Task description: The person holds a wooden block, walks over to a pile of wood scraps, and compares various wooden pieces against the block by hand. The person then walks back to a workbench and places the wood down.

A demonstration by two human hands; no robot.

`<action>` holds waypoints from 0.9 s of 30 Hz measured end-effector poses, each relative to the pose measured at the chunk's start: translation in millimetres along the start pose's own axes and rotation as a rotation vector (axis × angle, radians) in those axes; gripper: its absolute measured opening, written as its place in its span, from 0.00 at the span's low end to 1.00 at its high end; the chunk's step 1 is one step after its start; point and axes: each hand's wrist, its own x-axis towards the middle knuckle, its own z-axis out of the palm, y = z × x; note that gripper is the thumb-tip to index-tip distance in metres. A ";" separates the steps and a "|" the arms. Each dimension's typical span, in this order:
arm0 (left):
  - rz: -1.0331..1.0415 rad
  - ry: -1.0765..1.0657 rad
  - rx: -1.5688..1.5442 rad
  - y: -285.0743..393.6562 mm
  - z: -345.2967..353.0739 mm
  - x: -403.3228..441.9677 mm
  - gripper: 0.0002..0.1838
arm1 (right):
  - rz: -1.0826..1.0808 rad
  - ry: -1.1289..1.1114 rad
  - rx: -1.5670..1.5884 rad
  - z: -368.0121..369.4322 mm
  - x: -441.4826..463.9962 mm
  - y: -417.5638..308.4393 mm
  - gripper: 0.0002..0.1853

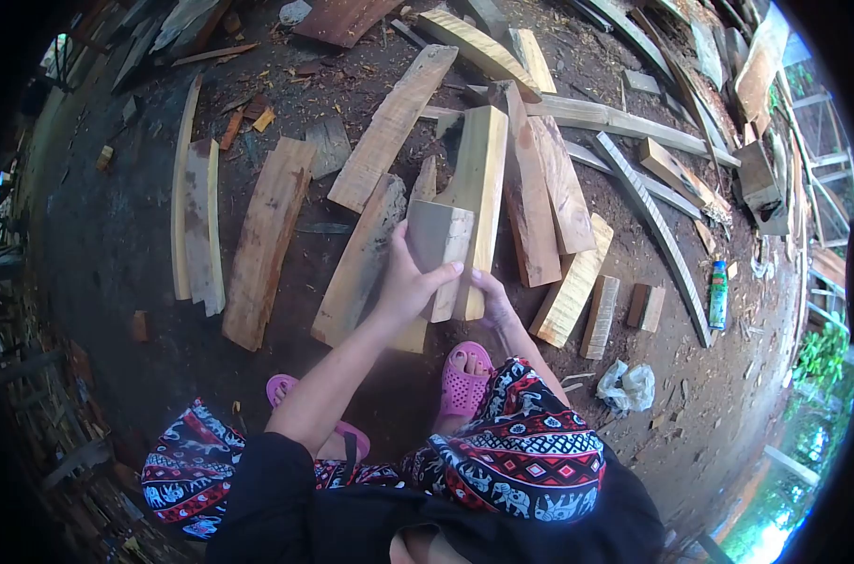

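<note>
On the right, a green bottle (718, 297) sits on the dirt floor (704, 404), a crumpled whitish plastic bag (626, 387) lies nearer, and leafy foliage (822, 355) shows at the right edge.

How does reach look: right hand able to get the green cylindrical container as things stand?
Probably not directly: the right hand is occupied holding the long pale wooden block, and the green cylindrical container sits well off to the right, past several loose wooden pieces.

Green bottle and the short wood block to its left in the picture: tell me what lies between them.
In the head view, a long, thin wooden strip lies between the green bottle and the short wood block.
</note>
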 end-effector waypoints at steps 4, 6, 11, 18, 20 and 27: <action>-0.074 0.025 0.084 12.7 7.0 -5.0 0.54 | -0.030 -0.014 0.090 -16.0 -1.1 12.7 0.43; -0.094 0.071 0.206 17.1 11.4 -8.0 0.52 | -0.024 -0.017 0.066 -24.8 -3.7 13.4 0.43; -0.062 0.088 0.193 18.2 16.7 -13.4 0.54 | -0.042 -0.014 0.060 -38.1 -6.4 15.3 0.45; -0.117 0.089 0.348 56.6 25.2 -29.0 0.59 | -0.084 -0.058 0.132 -35.0 -2.5 10.7 0.47; -0.066 0.085 0.321 53.2 30.5 -33.2 0.60 | -0.156 -0.081 0.193 -24.8 -2.7 8.0 0.46; 0.086 0.083 0.556 37.7 43.6 -35.9 0.65 | -0.033 0.025 0.002 -15.9 0.7 -3.6 0.45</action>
